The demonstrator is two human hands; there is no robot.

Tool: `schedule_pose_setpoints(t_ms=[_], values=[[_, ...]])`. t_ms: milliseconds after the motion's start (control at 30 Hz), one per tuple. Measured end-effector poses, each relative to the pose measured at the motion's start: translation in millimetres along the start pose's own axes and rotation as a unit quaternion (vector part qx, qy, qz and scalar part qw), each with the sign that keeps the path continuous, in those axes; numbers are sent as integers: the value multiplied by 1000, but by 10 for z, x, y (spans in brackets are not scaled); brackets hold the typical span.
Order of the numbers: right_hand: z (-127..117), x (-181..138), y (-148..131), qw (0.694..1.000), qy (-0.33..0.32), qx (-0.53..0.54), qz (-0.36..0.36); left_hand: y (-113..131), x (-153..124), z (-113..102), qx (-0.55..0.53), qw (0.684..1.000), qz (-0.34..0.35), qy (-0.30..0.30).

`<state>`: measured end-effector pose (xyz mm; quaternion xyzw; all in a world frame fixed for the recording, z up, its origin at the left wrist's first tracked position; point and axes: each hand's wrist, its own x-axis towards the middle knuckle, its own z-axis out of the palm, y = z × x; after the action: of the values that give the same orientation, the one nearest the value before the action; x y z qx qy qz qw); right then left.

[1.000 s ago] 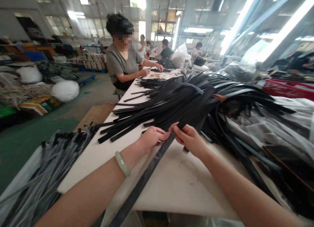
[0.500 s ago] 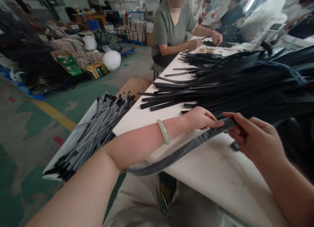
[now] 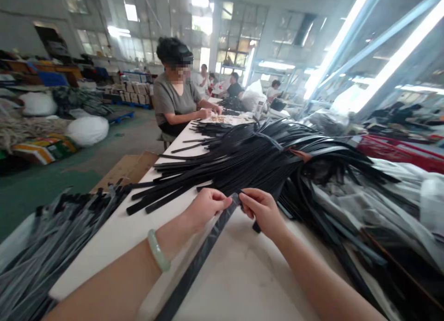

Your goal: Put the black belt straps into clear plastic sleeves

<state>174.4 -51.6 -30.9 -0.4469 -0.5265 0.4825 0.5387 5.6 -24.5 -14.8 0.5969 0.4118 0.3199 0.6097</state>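
A long black strap [image 3: 203, 256] in a clear plastic sleeve runs from the lower edge of the view up to my two hands, over the pale table. My left hand [image 3: 208, 207], a light green bangle [image 3: 158, 250] on its wrist, is closed, with thumb and finger pinching the left side of the strap's far end. On the other side of that end, my right hand [image 3: 258, 209] is closed in a pinch too. What exactly lies between its fingertips is hidden. Just beyond both hands lies a large bundle of black straps [image 3: 243, 159].
The white table [image 3: 114, 237] stretches away from me. At left stands a bin heaped with plastic-sleeved straps [image 3: 65, 247], a cardboard box [image 3: 126, 170] behind it. A co-worker [image 3: 180, 96] sits along the table's left side. Clear plastic bags [image 3: 374, 196] lie at right.
My view has tilted up and swung right. Both hands still hold the strap's end, which now points away from me, and the strap hangs straighter toward my body.
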Motion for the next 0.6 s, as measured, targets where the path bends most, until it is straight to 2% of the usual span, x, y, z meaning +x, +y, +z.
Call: schedule_pose_setpoints(t_ms=[200,267,333,400,500,600], values=[[-70,31,-56,1000,24,-14,-4,13,-37,-19,40,998,6,-39],[-91,24,-61,998,50,-24,-26,52,-113,-41,14,991,-40,-123],[-133,-6,-64,995,78,-39,-48,100,-224,-42,-10,965,-109,-239],[-198,-39,-51,990,106,-64,-62,121,-333,-7,-14,942,-158,-295],[-284,-39,24,992,111,-55,-38,40,-440,72,-51,959,-178,-215],[-268,-44,134,997,73,-39,5,-106,-602,114,-157,947,-195,-200]])
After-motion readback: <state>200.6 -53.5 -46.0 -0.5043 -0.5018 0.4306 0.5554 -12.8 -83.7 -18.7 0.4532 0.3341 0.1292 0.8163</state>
